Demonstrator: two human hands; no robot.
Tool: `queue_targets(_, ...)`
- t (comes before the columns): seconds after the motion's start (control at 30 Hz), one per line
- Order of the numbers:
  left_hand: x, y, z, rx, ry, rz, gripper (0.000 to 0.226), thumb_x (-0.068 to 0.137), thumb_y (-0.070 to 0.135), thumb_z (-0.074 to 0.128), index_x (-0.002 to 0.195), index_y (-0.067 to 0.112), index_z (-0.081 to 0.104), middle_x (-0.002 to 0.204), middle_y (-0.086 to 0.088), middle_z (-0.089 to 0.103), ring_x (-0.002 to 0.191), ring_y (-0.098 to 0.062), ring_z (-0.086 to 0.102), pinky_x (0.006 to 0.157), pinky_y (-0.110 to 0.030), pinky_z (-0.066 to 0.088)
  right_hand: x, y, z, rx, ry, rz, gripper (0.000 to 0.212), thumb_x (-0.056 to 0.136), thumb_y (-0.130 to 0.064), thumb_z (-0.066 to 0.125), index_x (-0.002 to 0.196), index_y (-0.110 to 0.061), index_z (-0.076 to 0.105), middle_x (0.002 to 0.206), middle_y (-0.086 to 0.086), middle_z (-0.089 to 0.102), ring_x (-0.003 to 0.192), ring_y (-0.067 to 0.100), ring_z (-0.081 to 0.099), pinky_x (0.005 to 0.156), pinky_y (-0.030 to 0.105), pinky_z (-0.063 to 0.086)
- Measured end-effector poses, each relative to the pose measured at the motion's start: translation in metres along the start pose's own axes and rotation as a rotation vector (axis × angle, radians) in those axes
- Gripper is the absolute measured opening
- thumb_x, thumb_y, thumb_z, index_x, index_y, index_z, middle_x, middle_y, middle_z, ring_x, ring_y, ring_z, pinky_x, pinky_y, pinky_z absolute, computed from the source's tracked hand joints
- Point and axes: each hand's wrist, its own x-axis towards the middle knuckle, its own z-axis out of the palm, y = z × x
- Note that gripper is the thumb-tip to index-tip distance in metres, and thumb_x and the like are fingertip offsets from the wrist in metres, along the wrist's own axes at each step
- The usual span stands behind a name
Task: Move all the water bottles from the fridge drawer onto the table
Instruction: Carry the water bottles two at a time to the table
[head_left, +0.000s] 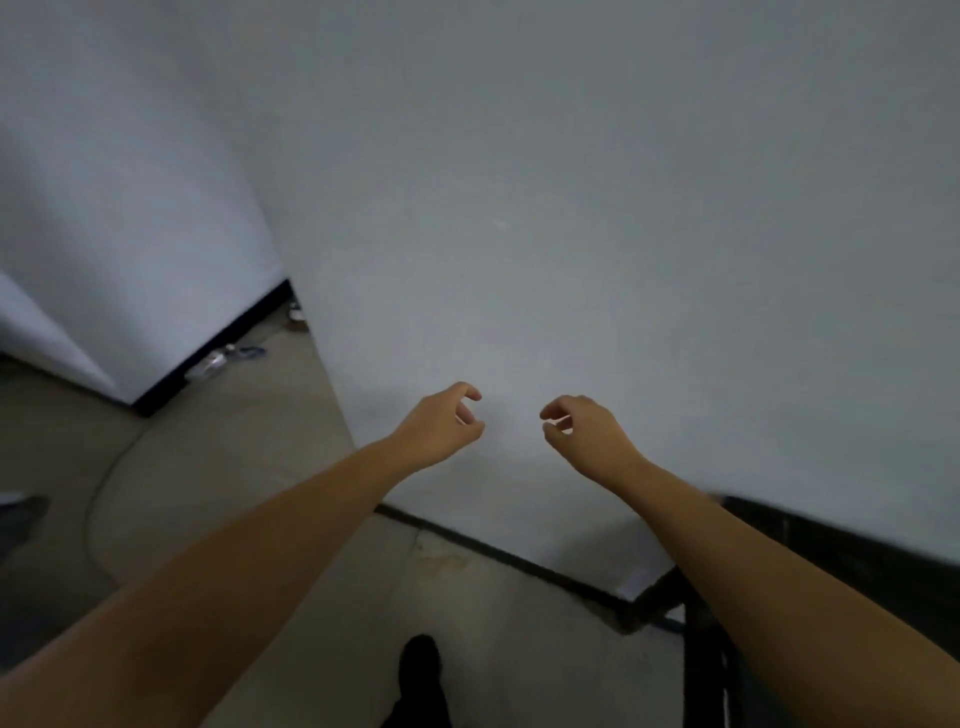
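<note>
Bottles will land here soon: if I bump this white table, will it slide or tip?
Probably won't tip: the table top is broad and flat, on a dark frame. It might slide on the smooth-looking floor.

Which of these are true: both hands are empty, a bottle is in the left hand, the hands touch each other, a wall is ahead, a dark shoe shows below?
1. Both hands are empty. True: left hand and right hand hold nothing.
2. The left hand holds a bottle. False: it is empty, fingers loosely curled.
3. The hands touch. False: there is a gap between them.
4. A white wall is ahead. True.
5. A dark shoe shows on the floor. True.
</note>
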Motion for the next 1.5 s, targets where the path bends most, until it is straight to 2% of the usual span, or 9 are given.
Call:
queue_targets(0.3,-0.171,-0.12,-0.091,-0.077,0.418,-0.355,0.035,0.088,0.013,0.061,0.122,0.009,0.053,0.09,0.0,0.054,0.077,-0.013,0.052,0.058,-0.016,0.04,-0.001,-0.179,0.121,-0.035,-0.31,-0.439,0.025,0.092,-0.02,0.053,0.113,-0.01,0.062,0.116,0.007,0.059,0.102,0.02,0.059,0.083,0.025,0.044)
queue_targets(0.57,-0.361,-0.206,-0.158,-0.1,0.672,-0.66,0.041,0.089,0.022,0.061,0.128,0.017,0.049,0.105,-0.002,0.06,0.092,-0.017,0.06,0.081,-0.029,0.051,-0.064,-0.349,0.25,-0.022,-0.522,-0.733,0.022,0.09,-0.017,0.055,0.108,-0.008,0.066,0.109,0.013,0.065,0.095,0.026,0.062,0.079,0.027,0.045)
queue_targets(0.7,-0.442,-0.242,-0.177,-0.126,0.759,-0.774,0.039,0.089,0.025,0.061,0.126,0.018,0.05,0.107,-0.002,0.061,0.08,-0.012,0.058,0.063,-0.021,0.048,-0.11,-0.416,0.299,-0.019,-0.617,-0.854,0.021,0.092,-0.02,0.055,0.107,-0.007,0.064,0.108,0.012,0.062,0.097,0.025,0.061,0.082,0.03,0.047)
queue_targets(0.83,-0.508,-0.267,-0.177,-0.18,0.866,-0.902,0.039,0.089,0.026,0.06,0.126,0.02,0.049,0.1,0.002,0.06,0.088,-0.017,0.062,0.068,-0.028,0.054,-0.148,-0.469,0.337,-0.087,-0.72,-0.985,0.018,0.092,-0.024,0.054,0.106,-0.015,0.062,0.108,0.007,0.058,0.099,0.023,0.06,0.083,0.033,0.051)
queue_targets(0.93,-0.554,-0.277,-0.17,-0.215,0.934,-0.993,0.04,0.09,0.024,0.06,0.128,0.017,0.048,0.103,-0.001,0.061,0.091,-0.017,0.062,0.071,-0.025,0.051,-0.175,-0.504,0.364,-0.146,-0.799,-1.081,0.022,0.093,-0.022,0.054,0.112,-0.013,0.061,0.109,0.004,0.054,0.101,0.02,0.058,0.082,0.027,0.046)
queue_targets(1.17,-0.674,-0.301,-0.146,-0.301,1.164,-1.254,0.041,0.09,0.022,0.06,0.128,0.011,0.051,0.111,-0.011,0.064,0.091,-0.018,0.059,0.076,-0.024,0.043,-0.261,-0.59,0.442,-0.211,-1.037,-1.328,0.019,0.091,-0.021,0.057,0.108,-0.014,0.063,0.109,0.007,0.055,0.097,0.024,0.059,0.091,0.039,0.051)
queue_targets(1.3,-0.737,-0.304,-0.131,-0.333,1.358,-1.456,0.04,0.089,0.023,0.06,0.126,0.01,0.052,0.111,-0.012,0.064,0.093,-0.021,0.06,0.076,-0.024,0.043,-0.325,-0.647,0.491,-0.26,-1.2,-1.557,0.019,0.093,-0.02,0.054,0.108,-0.012,0.063,0.113,0.01,0.062,0.099,0.025,0.06,0.087,0.031,0.047)
queue_targets(1.4,-0.771,-0.297,-0.118,-0.386,1.471,-1.571,0.039,0.089,0.024,0.06,0.125,0.011,0.052,0.112,-0.011,0.063,0.098,-0.022,0.061,0.076,-0.023,0.042,-0.373,-0.677,0.512,-0.305,-1.268,-1.672,0.027,0.094,-0.019,0.051,0.117,-0.009,0.06,0.115,0.01,0.064,0.107,0.027,0.059,0.09,0.031,0.045)
queue_targets(1.5,-0.798,-0.283,-0.096,-0.45,1.616,-1.682,0.041,0.09,0.025,0.059,0.127,0.011,0.05,0.113,-0.01,0.06,0.095,-0.022,0.059,0.076,-0.025,0.044,-0.425,-0.692,0.527,-0.301,-1.368,-1.843,0.024,0.093,-0.014,0.052,0.112,-0.004,0.063,0.113,0.013,0.064,0.108,0.028,0.059,0.091,0.031,0.043)
